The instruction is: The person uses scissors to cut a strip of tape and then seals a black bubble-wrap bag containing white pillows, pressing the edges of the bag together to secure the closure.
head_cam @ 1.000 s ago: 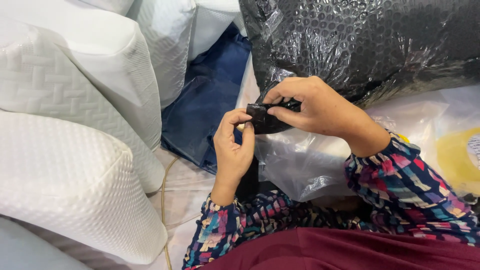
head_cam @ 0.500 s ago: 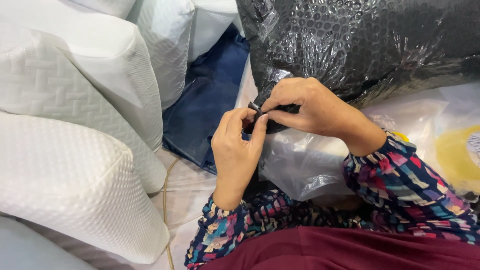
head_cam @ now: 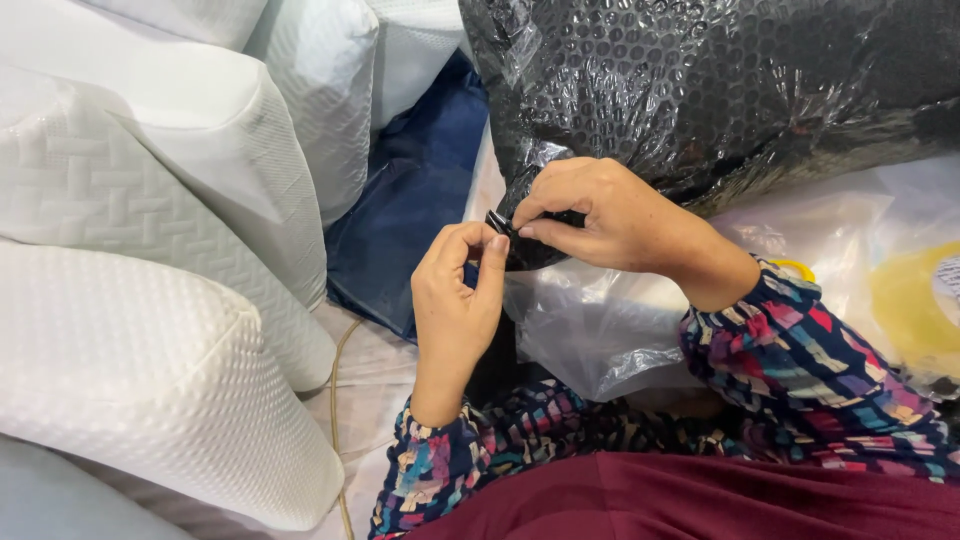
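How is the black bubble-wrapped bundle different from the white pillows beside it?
The bubble-wrapped bundle is black and glossy; the white pillows are matte and woven-textured. Both hands, the left hand and right hand, pinch the bundle's lower corner; the pillows lie untouched. Both look soft and bulky.

- One view only: the camera sits on your head and looks steeply down over your lap.
- It is close: your left hand (head_cam: pixel 455 300) and right hand (head_cam: pixel 600 215) fill the centre.
- White textured pillows (head_cam: pixel 150 300) crowd the left edge; a black bubble-wrapped bundle (head_cam: pixel 720 90) fills the top right.
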